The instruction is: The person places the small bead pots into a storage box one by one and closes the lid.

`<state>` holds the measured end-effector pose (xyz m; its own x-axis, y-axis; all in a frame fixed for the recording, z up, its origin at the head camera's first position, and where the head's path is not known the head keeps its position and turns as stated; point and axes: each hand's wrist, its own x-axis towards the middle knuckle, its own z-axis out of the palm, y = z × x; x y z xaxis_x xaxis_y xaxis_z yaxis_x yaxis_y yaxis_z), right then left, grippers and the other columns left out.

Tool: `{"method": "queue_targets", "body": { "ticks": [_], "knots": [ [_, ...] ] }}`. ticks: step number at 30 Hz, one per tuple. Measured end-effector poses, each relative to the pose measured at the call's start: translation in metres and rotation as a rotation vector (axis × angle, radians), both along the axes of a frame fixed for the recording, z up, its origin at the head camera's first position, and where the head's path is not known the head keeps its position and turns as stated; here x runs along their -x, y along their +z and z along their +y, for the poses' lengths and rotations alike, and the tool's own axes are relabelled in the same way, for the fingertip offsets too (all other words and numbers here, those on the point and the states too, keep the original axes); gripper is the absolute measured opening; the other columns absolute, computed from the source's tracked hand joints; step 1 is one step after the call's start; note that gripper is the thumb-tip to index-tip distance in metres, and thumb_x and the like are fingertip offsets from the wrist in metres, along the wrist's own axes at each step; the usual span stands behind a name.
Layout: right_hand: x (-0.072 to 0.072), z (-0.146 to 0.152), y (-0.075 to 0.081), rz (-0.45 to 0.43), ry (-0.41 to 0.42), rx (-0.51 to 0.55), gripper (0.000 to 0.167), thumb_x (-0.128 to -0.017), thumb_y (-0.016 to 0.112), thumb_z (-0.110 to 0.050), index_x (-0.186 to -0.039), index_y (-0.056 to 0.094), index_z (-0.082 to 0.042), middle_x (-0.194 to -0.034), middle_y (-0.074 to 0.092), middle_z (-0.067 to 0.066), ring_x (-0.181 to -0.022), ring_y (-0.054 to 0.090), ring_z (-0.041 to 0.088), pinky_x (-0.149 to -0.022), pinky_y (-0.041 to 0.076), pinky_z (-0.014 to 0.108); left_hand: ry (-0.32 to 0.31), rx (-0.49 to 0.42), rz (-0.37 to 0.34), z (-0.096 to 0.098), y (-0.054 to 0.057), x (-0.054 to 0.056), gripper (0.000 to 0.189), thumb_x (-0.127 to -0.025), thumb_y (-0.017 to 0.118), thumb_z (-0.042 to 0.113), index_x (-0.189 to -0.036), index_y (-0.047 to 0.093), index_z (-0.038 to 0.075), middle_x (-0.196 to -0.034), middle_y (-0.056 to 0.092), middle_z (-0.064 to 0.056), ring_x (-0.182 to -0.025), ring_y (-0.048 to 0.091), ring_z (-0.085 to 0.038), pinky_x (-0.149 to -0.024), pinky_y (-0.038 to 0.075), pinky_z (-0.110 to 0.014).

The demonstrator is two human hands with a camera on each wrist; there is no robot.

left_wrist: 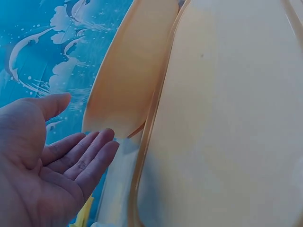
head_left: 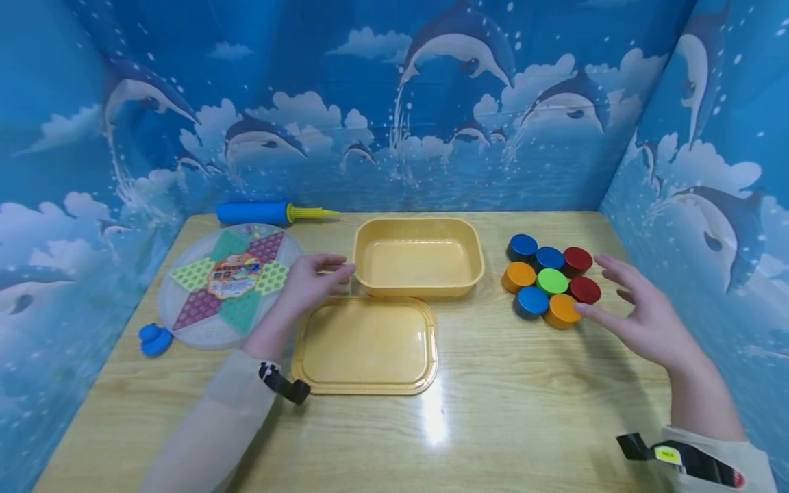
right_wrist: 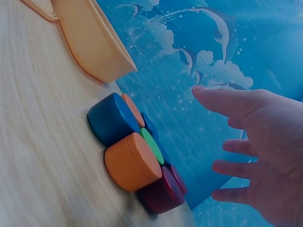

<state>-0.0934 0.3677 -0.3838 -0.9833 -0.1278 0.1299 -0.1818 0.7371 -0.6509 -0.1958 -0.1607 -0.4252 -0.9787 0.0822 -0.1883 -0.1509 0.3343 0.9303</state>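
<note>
My left hand (head_left: 313,279) hovers at the left end of a yellow plastic box (head_left: 419,287), fingers relaxed and holding nothing; in the left wrist view a gap shows between its fingertips and the box wall (left_wrist: 128,71). Just in front of the box lies its flat yellow lid (head_left: 370,346). On the right, my right hand (head_left: 644,318) is spread beside a cluster of short round tins: blue (head_left: 531,302), orange (head_left: 562,311), dark red (head_left: 584,290) and one green (head_left: 551,281). In the right wrist view the fingers stand apart from the orange tin (right_wrist: 132,161).
A round Chinese checkers board (head_left: 203,311) lies at the left, partly behind my left forearm. Behind it is a blue pump (head_left: 253,213) with a yellow nozzle. A small blue object (head_left: 155,339) sits near the left table edge. Dolphin-print curtains (head_left: 345,103) enclose the table.
</note>
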Motion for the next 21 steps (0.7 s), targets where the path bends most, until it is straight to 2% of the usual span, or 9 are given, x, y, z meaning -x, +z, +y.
{"method": "queue_targets", "body": {
  "ticks": [2, 6, 10, 14, 21],
  "knots": [
    [0.0, 0.003, -0.003, -0.002, -0.007, 0.0, 0.087, -0.095, 0.083, -0.022, -0.167, 0.034, -0.019, -0.169, 0.032, 0.016, -0.14, 0.042, 0.049, -0.094, 0.028, -0.001, 0.014, -0.044, -0.033, 0.003, -0.002, 0.002, 0.06, -0.099, 0.079, 0.032, -0.142, 0.06, -0.005, -0.127, 0.069, -0.025, -0.1, 0.076, -0.038, -0.086, 0.065, -0.042],
    [0.0, 0.007, -0.007, -0.023, -0.026, 0.009, 0.086, -0.097, 0.082, -0.024, -0.167, 0.033, -0.018, -0.168, 0.034, 0.018, -0.14, 0.041, 0.05, -0.093, 0.028, -0.002, 0.048, -0.107, -0.091, 0.007, -0.004, 0.004, 0.057, -0.1, 0.078, 0.028, -0.142, 0.06, -0.006, -0.124, 0.07, -0.026, -0.102, 0.075, -0.038, -0.088, 0.065, -0.042],
    [0.002, 0.012, -0.01, -0.043, -0.044, 0.013, 0.084, -0.098, 0.08, -0.026, -0.167, 0.033, -0.016, -0.167, 0.034, 0.019, -0.14, 0.041, 0.051, -0.094, 0.029, -0.001, 0.063, -0.139, -0.108, 0.011, -0.005, 0.006, 0.053, -0.1, 0.078, 0.025, -0.14, 0.061, -0.005, -0.123, 0.071, -0.026, -0.101, 0.076, -0.037, -0.088, 0.065, -0.042],
    [0.004, 0.019, -0.015, -0.048, -0.045, 0.027, 0.082, -0.099, 0.079, -0.026, -0.166, 0.034, -0.015, -0.166, 0.035, 0.019, -0.139, 0.042, 0.052, -0.093, 0.03, -0.002, 0.074, -0.149, -0.115, 0.013, -0.007, 0.008, 0.052, -0.098, 0.08, 0.022, -0.139, 0.062, -0.005, -0.121, 0.072, -0.026, -0.095, 0.078, -0.033, -0.084, 0.066, -0.04],
    [0.014, 0.03, -0.025, -0.071, -0.033, 0.033, 0.077, -0.099, 0.079, -0.026, -0.164, 0.039, -0.014, -0.163, 0.041, 0.02, -0.138, 0.045, 0.049, -0.089, 0.035, -0.001, 0.132, -0.154, -0.174, 0.016, -0.012, 0.012, 0.042, -0.097, 0.082, 0.021, -0.129, 0.067, -0.003, -0.108, 0.075, -0.02, -0.084, 0.077, -0.021, -0.079, 0.066, -0.034]
  ]
}}
